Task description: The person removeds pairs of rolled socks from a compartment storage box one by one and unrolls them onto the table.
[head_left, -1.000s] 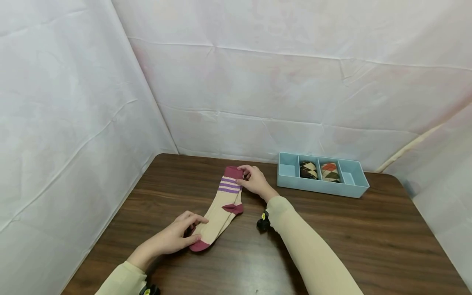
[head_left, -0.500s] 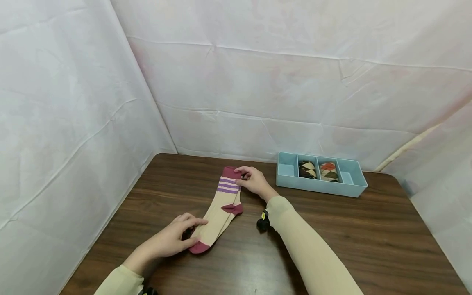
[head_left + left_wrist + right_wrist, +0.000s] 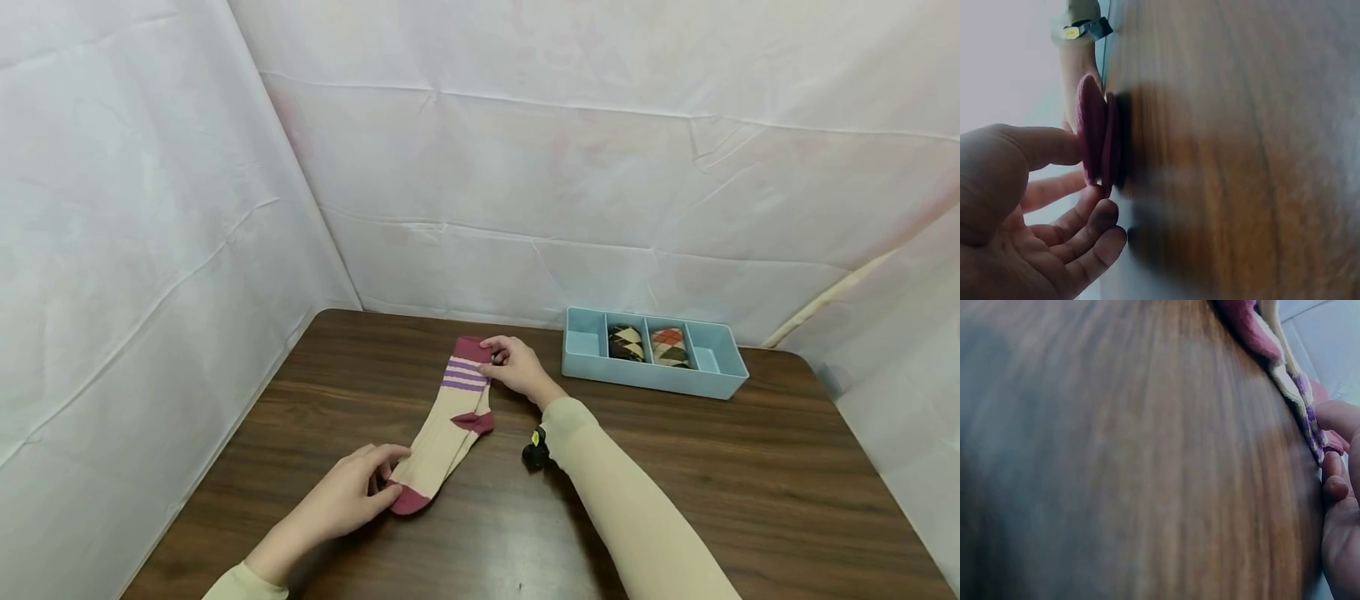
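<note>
Pale, creased cloth (image 3: 480, 183) hangs behind and on either side of a dark wood-grain table (image 3: 757, 492). Leftmost on the table, the left hand (image 3: 347, 497) reaches in from a light sleeve (image 3: 243, 585), its fingers loosely bent and a wide gap between thumb and forefinger. As the left wrist view shows, its thumb touches the toe of a pair of cream socks (image 3: 438, 433), while its other fingers curve at the toe's edge. The socks lie flat between the two hands, one on top of the other and slightly offset, running away from the left hand up to the right; their toes, heels and cuffs are burgundy, with purple stripes below the cuff. At the far end, the right hand (image 3: 517, 367) pinches the right edge of the cuff, thumb and fingers narrow together. A small black device (image 3: 536, 454) sits at that wrist. Right of the right hand, well apart from it, stands a light-blue tray (image 3: 648, 377) with four compartments; the second holds a dark diamond-patterned bundle (image 3: 626, 343), the third an orange-and-green one (image 3: 670, 346).
</note>
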### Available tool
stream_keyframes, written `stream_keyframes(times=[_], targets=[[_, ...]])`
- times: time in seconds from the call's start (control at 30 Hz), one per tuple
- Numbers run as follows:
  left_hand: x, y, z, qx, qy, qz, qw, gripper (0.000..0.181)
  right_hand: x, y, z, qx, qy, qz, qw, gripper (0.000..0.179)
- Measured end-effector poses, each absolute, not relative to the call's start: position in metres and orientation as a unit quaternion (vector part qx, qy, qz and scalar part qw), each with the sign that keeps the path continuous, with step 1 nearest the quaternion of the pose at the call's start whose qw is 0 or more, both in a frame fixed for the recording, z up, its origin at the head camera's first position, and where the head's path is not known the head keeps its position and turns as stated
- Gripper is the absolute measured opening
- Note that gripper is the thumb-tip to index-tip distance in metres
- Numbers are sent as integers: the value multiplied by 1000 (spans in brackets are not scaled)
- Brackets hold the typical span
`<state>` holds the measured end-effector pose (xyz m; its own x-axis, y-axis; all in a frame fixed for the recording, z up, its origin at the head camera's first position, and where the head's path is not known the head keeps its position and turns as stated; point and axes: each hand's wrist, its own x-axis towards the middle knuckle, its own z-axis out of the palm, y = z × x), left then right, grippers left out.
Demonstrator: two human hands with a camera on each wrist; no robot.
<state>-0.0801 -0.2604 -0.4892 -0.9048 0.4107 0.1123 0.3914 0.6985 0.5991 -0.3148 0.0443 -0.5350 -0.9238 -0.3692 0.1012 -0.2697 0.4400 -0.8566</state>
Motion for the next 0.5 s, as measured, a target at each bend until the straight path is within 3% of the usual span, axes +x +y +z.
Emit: stream_keyframes(times=[0.5], targets=[[-75, -251, -492, 168, 918, 355, 50, 51, -314, 43, -531, -175, 848, -495, 71, 41]])
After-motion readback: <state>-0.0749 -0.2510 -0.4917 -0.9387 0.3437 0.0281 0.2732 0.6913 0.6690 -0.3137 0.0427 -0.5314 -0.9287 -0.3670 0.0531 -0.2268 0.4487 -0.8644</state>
